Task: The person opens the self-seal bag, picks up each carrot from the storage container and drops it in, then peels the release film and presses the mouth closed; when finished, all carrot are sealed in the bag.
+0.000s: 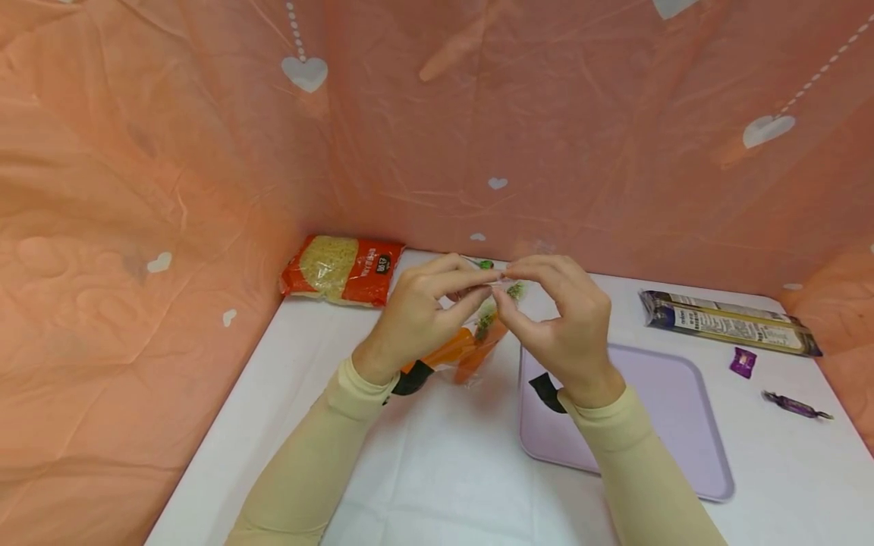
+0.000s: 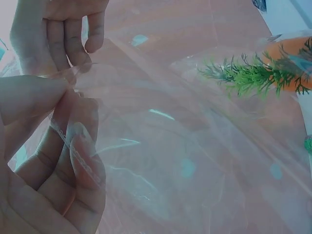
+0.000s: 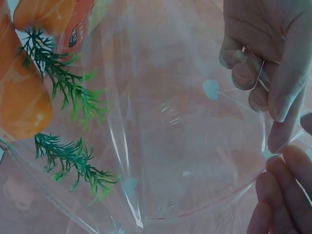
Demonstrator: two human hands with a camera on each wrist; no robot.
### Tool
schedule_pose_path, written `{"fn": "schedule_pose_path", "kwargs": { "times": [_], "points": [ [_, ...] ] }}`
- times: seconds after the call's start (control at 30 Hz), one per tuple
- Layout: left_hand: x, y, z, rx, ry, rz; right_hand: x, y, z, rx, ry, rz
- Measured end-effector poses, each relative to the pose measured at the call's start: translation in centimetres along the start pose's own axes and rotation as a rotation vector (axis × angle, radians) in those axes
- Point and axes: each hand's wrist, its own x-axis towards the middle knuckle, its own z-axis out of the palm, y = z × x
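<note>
A clear plastic bag (image 3: 161,146) hangs between the two hands, its upper edge held at fingertip height above the table. My left hand (image 1: 423,311) pinches that edge between thumb and fingers. Close beside it, my right hand (image 1: 570,326) pinches the same edge, the two sets of fingertips almost meeting in the head view. Inside the bag lie orange carrots (image 1: 478,356) with feathery green tops (image 3: 73,83). From the head, the left hand and wrist partly hide the carrots. A thin seam line runs along the bag's edge in the right wrist view.
A red packet with yellow contents (image 1: 375,273) lies at the back left. Right of the hands is a lilac tray (image 1: 655,394), partly under the right forearm. Beyond it lie a long dark packet (image 1: 734,322), a small purple sweet (image 1: 743,362) and a twisted-wrapper sweet (image 1: 795,406).
</note>
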Motion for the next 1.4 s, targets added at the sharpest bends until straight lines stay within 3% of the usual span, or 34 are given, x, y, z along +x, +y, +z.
{"fn": "schedule_pose_path", "kwargs": {
  "times": [0.23,0.6,1.07,1.23,1.4],
  "points": [
    [0.0,0.1,-0.1,0.001,-0.005,0.004,0.3,-0.3,-0.1,0.024,0.023,-0.011],
    [-0.1,0.1,0.0,0.024,-0.016,0.013,0.2,0.0,-0.2,-0.014,-0.025,0.0],
    [-0.1,0.0,0.2,0.038,0.009,0.018,0.1,0.2,0.1,0.016,0.032,0.039],
    [-0.2,0.0,0.1,0.042,0.006,0.004,-0.1,0.5,0.1,-0.002,0.087,0.1],
    [-0.1,0.0,-0.2,0.018,0.023,-0.03,0.5,0.1,-0.9,0.003,0.177,0.24]
  ]
}}
